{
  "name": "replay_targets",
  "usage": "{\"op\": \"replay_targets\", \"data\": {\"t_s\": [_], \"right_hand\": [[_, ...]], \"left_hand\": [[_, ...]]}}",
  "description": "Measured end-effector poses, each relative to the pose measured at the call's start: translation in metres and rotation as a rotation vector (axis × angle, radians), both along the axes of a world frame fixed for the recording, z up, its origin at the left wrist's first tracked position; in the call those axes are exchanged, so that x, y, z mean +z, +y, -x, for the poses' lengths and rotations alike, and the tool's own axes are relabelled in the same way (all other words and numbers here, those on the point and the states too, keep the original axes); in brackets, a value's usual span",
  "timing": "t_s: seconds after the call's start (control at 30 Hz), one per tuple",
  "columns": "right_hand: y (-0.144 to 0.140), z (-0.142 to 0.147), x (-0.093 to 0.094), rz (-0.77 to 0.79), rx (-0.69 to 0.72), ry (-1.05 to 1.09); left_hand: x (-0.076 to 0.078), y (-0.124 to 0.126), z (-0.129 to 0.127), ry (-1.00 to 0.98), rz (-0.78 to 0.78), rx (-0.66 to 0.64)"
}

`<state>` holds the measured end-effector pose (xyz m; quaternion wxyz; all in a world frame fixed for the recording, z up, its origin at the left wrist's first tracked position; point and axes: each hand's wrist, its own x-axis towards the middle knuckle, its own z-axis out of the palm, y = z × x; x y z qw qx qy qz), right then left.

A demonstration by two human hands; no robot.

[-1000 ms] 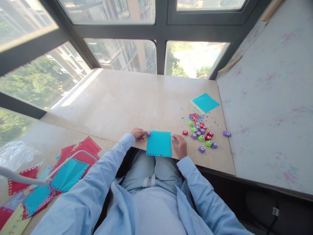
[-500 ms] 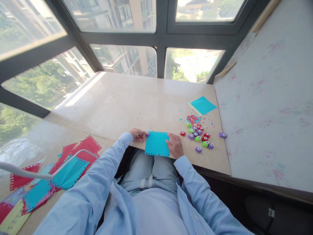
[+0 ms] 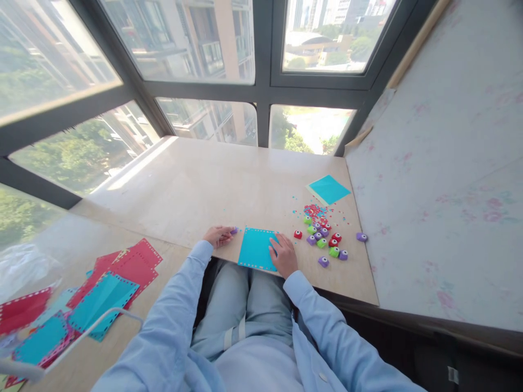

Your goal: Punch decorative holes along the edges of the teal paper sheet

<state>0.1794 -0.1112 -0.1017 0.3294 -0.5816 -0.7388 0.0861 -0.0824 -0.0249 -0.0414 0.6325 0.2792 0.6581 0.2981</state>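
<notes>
A square sheet of blue paper (image 3: 256, 249) lies at the table's front edge, with punched holes along its top and bottom edges. My left hand (image 3: 219, 236) is closed on a small purple paper punch (image 3: 234, 231), just left of the sheet and apart from it. My right hand (image 3: 285, 255) rests flat on the sheet's right side, fingers spread. To its right sit several small paper punches (image 3: 322, 243) in purple, green and red. Behind them is a scatter of red and blue paper bits (image 3: 314, 210).
Stacked blue and pale yellow sheets (image 3: 329, 189) lie at the back right. On the left are several punched red (image 3: 137, 261) and blue sheets (image 3: 104, 300), a white curved rod (image 3: 87, 333) and clear plastic (image 3: 24, 267). A papered wall (image 3: 441, 190) bounds the right.
My left hand has drawn the purple punch leftward, off the sheet's upper left corner. My right hand stays on the sheet. The camera view has tilted up slightly.
</notes>
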Motion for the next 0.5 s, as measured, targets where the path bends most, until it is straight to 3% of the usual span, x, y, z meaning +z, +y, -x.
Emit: {"op": "replay_targets", "data": {"t_s": [0.3,0.5], "right_hand": [[0.001,-0.003,-0.005,-0.044,-0.003,0.094],[0.003,-0.004,-0.008,-0.095,-0.033,0.148]], "left_hand": [[-0.024,-0.007,-0.012,0.319,-0.27,0.427],[-0.027,0.012,0.014,0.427,-0.296,0.478]]}}
